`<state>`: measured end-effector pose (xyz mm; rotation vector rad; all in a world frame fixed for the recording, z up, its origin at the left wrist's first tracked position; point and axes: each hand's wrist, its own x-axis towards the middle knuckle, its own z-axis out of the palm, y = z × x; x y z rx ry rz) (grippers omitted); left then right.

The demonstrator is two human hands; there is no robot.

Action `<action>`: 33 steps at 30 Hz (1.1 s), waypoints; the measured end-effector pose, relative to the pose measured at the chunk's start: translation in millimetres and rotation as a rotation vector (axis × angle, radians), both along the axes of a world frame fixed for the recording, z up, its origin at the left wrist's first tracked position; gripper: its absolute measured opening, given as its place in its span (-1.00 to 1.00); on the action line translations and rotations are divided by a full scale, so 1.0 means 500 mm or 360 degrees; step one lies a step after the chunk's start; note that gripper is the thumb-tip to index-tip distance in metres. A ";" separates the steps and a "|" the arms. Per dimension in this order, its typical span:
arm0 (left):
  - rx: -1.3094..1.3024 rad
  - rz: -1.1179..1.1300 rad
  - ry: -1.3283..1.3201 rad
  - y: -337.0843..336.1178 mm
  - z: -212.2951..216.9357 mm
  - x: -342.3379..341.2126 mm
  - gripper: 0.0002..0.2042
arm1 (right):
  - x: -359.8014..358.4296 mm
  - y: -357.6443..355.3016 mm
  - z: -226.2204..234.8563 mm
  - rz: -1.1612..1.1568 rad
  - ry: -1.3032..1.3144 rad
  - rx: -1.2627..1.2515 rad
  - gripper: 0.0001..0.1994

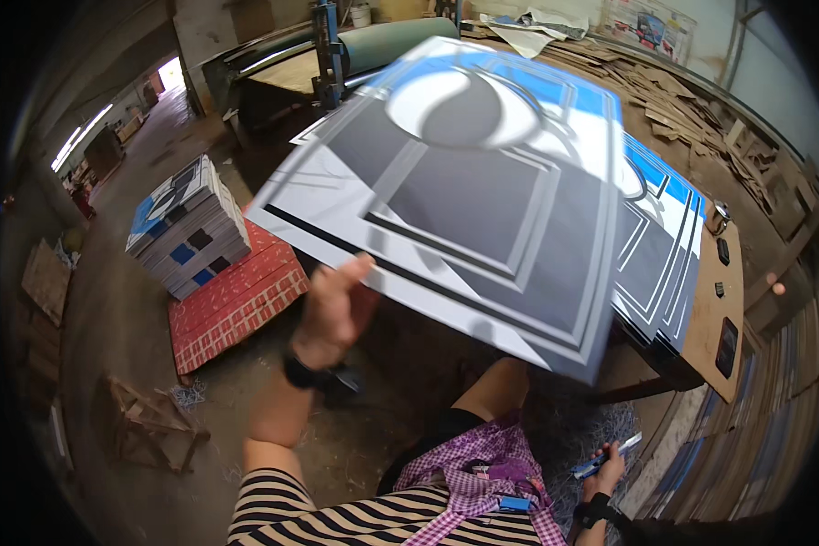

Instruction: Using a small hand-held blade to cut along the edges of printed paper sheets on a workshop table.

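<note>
My left hand point(332, 305) grips the near edge of a large printed sheet point(464, 200) in grey, white, blue and black. The sheet is raised and tilted in front of me, slightly blurred. Its far side hides part of the workbench. Low at the right, my right hand point(607, 473) is closed around a slim blue and silver tool point(608, 458) that looks like a utility knife. More printed sheets point(660, 246) of the same pattern lie on the bench under and beside the raised one.
A brown board point(723, 273) on the bench's right carries a dark phone point(727, 348) and small black items. To the left, a stack of printed sheets point(191, 232) sits on a red patterned block point(237, 314). A wooden stool point(159, 428) stands on the floor near paper shreds.
</note>
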<state>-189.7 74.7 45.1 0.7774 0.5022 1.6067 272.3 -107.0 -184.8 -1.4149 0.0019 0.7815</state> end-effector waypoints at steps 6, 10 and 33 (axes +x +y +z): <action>0.0047 0.0130 0.0127 0.197 0.036 -0.250 -0.76 | -0.040 0.021 0.004 -0.0020 -0.0049 0.0085 -0.87; 0.0070 0.0159 0.0206 0.290 0.023 -0.367 -0.84 | -0.054 0.035 0.003 -0.0160 -0.0074 0.0046 -0.88; -0.0232 0.0234 0.0163 0.453 -0.209 -0.441 -0.71 | -0.072 0.094 -0.043 0.0025 -0.0231 -0.0277 -0.85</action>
